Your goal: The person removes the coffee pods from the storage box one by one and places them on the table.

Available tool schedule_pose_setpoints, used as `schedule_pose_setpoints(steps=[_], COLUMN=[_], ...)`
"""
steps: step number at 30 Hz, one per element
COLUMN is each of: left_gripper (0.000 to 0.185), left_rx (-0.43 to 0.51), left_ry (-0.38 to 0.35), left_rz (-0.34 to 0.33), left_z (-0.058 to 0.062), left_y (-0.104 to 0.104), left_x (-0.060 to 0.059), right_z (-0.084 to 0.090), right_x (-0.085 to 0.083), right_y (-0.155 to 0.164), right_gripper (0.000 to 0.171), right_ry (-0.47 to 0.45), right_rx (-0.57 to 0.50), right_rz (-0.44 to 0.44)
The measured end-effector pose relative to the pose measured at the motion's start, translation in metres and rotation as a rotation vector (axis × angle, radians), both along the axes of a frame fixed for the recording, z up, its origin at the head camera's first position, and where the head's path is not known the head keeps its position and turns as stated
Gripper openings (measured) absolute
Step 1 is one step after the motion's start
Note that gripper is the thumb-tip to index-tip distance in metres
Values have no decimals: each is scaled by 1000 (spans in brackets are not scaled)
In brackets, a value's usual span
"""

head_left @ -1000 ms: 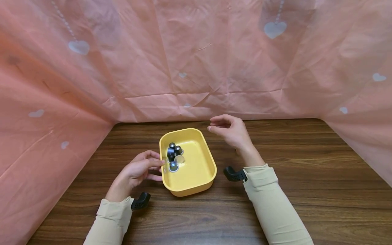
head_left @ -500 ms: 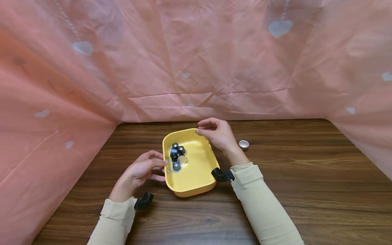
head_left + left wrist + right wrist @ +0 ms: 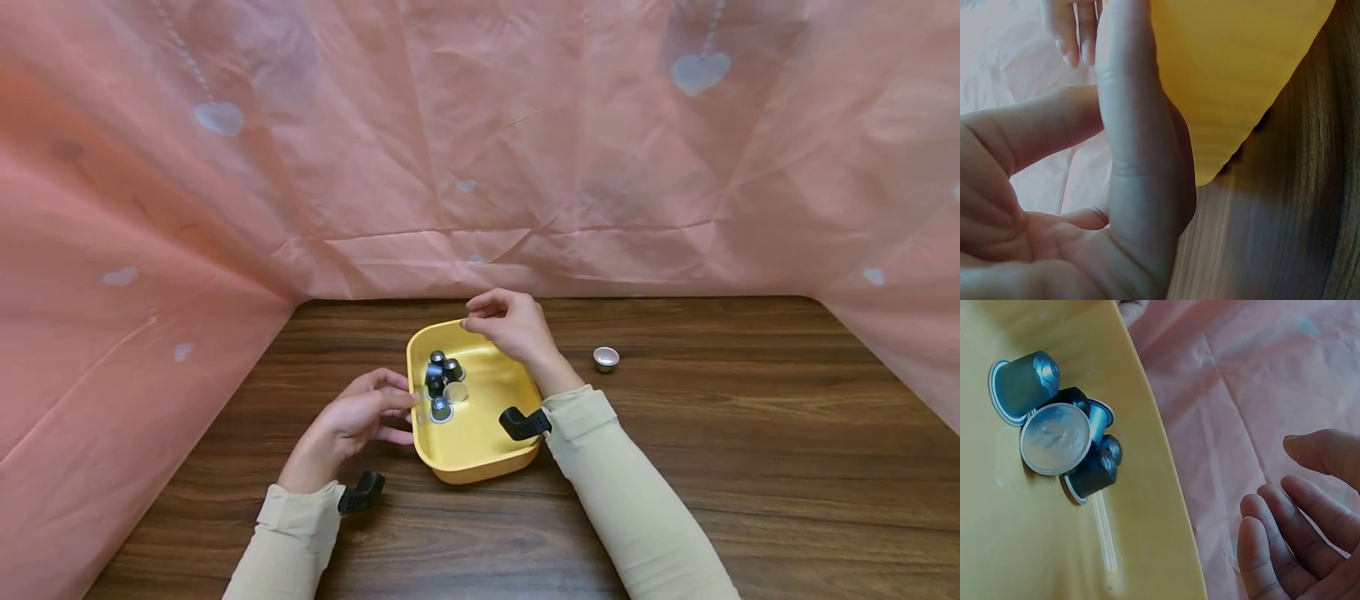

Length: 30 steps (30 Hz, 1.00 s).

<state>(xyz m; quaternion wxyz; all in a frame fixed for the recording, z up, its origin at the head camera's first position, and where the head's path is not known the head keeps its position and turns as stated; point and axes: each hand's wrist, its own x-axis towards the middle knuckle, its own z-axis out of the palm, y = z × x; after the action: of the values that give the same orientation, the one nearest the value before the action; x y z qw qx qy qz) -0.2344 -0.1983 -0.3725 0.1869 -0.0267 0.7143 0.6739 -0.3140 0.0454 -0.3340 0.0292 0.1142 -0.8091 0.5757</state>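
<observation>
The right grip (image 3: 517, 329) is released: the right wrist view shows its fingers loosely bent, with the thumb standing off and nothing between them. In the head view it overlaps the far end of a yellow tray (image 3: 483, 442), though whether it touches the rim I cannot tell. The left grip (image 3: 352, 421) rests at the tray's near side wall, thumb tip at the rim; whether it truly pinches the wall is unclear. Just beyond that thumb, inside the tray, six small capsules (image 3: 437, 385) crowd together, one a pale-faced capsule (image 3: 1056, 439) lying over its neighbours. A loose capsule (image 3: 606, 359) sits upright on the desk (image 3: 742, 467), outside the tray, to the right of the right grip's wrist.

As I judge it, the main hazard is the right forearm, since it passes over the tray's right wall: a low sweep back could catch the rim and slide the tray, or clip the loose capsule and roll it off. Pressing down with the left thumb might tip the wall and scatter the cluster, and capsules packed so closely could topple if one were plucked carelessly
</observation>
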Motion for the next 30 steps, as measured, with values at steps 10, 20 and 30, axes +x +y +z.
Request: schedule_pose_setpoints(steps=[10, 20, 30], left_gripper=[35, 32, 32], left_rx=[1, 9, 8], left_ry=[-8, -10, -7], left_rz=[0, 1, -13], left_z=[0, 0, 0], left_y=[6, 11, 17], left_x=[-1, -3, -6], right_z=[-2, -8, -15], right_x=[-5, -10, -12], right_y=[-10, -20, -22], right_gripper=[25, 26, 26], right_ry=[4, 3, 21], right_rx=[119, 236, 369], right_rz=[1, -9, -5])
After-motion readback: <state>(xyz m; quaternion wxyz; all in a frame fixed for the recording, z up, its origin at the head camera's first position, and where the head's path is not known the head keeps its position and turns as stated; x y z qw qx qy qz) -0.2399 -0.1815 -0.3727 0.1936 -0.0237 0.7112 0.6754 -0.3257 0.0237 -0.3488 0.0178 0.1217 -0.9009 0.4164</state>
